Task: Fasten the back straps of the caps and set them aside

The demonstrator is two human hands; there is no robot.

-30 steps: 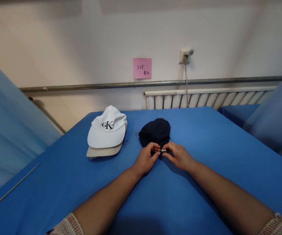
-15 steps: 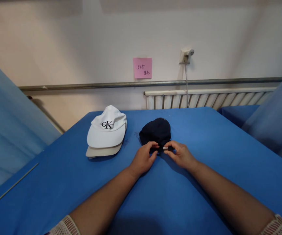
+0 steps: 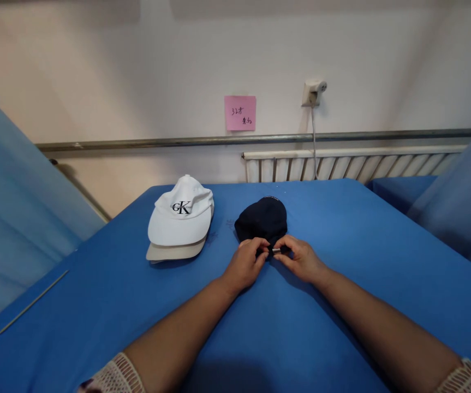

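Observation:
A dark navy cap [image 3: 261, 219] lies on the blue table [image 3: 341, 229] with its back strap towards me. My left hand [image 3: 246, 264] pinches the strap at the cap's near edge. My right hand [image 3: 300, 258] pinches the other end, where a small silver buckle [image 3: 275, 250] shows between the fingertips. Both hands have their fingers closed and nearly touch each other.
A white cap with a black logo [image 3: 180, 218] sits stacked on a beige cap [image 3: 173, 251] to the left. A thin stick [image 3: 33, 302] lies near the table's left edge. Behind are a radiator [image 3: 353, 166], a pink note [image 3: 240, 113] and a wall socket [image 3: 312, 93].
Both hands have stayed at the strap, with small finger shifts. The silver buckle has moved slightly up and back between the fingertips. The caps have not moved on the table.

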